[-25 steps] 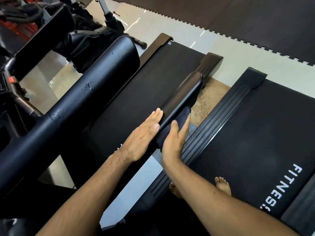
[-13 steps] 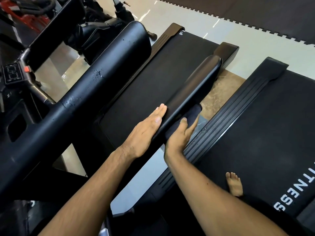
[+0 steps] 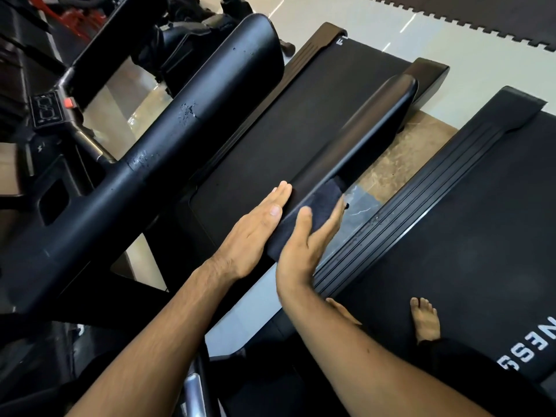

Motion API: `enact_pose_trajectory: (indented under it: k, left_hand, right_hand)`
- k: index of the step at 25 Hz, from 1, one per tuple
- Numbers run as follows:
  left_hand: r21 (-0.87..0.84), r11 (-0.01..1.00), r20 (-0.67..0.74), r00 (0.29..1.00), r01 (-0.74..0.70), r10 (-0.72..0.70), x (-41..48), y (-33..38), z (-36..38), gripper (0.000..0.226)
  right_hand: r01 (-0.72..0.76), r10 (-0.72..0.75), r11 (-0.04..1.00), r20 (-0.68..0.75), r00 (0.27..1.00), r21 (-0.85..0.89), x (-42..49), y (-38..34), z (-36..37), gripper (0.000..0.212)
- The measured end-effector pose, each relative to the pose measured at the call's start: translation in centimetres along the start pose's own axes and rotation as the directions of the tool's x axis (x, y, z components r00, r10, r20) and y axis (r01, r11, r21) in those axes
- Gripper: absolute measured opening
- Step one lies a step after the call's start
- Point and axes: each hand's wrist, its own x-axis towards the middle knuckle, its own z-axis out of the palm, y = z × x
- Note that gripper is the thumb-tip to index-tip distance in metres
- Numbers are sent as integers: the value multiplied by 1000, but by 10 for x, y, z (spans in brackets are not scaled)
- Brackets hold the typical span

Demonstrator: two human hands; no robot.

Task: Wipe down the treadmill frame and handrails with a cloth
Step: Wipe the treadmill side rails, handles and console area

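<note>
Left hand point(image 3: 255, 233): flat, fingers straight, on handrail point(image 3: 361, 139) | Right hand point(image 3: 304, 248): straight fingers press dark cloth point(image 3: 322, 200) against the handrail's right side | Change: more handrail shows beyond cloth than a second ago

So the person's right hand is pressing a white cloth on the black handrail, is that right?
Not quite. The head view shows the cloth is dark, almost black, not white. The rest is right: the right hand presses it on the black handrail.
</note>
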Motion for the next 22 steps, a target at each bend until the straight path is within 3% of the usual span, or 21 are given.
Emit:
enact_pose_trajectory:
  k: [3, 7, 10, 11, 14, 15, 18, 22]
  left_hand:
    - [56, 998, -17, 1000, 15, -15, -9, -5, 1, 66]
    - [104, 994, -50, 999, 15, -10, -15, -10, 3, 64]
    - [76, 996, -64, 997, 49, -44, -22, -8, 2, 63]
    - [70, 996, -75, 996, 48, -43, -25, -10, 2, 64]
    - [41, 997, -100, 993, 69, -65, -34, -18, 1, 60]
    - [30, 996, -103, 992, 83, -80, -37, -19, 0, 58]
    - [-15, 995, -113, 988, 103, -104, -48, -30, -4, 56]
    - [-58, 993, -135, 985, 98, -106, -59, -42, -5, 54]
  right_hand:
    - [-236, 238, 970, -32, 971, 53, 13, 15, 2, 73]
    - [-1, 1, 1000, 57, 998, -4, -8, -1, -6, 73]
    - [-286, 287, 957, -23, 958, 38, 2, 18, 1, 79]
    - [-298, 299, 953, -5, 954, 47, -6, 13, -1, 77]
    - [-29, 30, 999, 63, 998, -22, -38, 0, -3, 70]
    - [-44, 45, 999, 41, 998, -22, -39, 11, -1, 70]
    - [-375, 377, 926, -50, 925, 40, -35, 34, 4, 75]
    - [-20, 21, 999, 36, 999, -25, -66, 10, 0, 67]
